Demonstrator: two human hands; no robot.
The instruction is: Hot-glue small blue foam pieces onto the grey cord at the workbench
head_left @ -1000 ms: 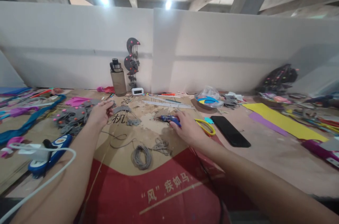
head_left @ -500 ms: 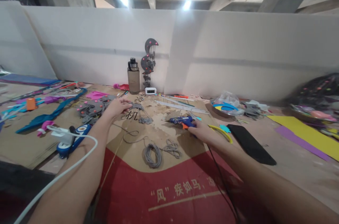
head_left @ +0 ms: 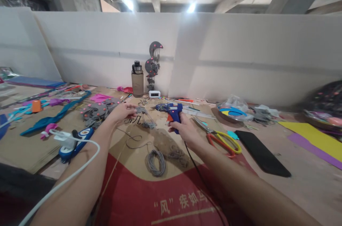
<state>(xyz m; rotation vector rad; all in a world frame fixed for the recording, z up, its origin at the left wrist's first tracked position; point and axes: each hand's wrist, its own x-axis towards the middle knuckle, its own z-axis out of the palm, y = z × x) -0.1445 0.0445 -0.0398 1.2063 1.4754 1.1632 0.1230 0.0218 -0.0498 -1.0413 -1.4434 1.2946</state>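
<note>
My right hand (head_left: 185,128) is wrapped round the handle of a blue glue gun (head_left: 175,112). The gun is raised above the cardboard (head_left: 125,165), its nozzle pointing left, with its orange trigger by my fingers. My left hand (head_left: 125,112) pinches the edge of a small grey piece (head_left: 141,110). Thin cords run from this piece to another small grey piece (head_left: 149,125) lying on the cardboard. Closer to me are a coil of grey cord (head_left: 156,163) and a looser bundle of cord (head_left: 177,154). Scissors (head_left: 223,141) with red and yellow handles lie right of my right hand.
A black phone (head_left: 262,153) lies on the right. At the back stand a bottle (head_left: 137,82), a small white clock (head_left: 154,94) and a grey hanging ornament (head_left: 152,65). A blue power strip (head_left: 77,144) and a white cable (head_left: 80,168) are near my left forearm.
My right hand has lifted the glue gun off the cardboard and brought it left, towards the grey piece. The scissors now show fully. My left hand keeps its pinch.
</note>
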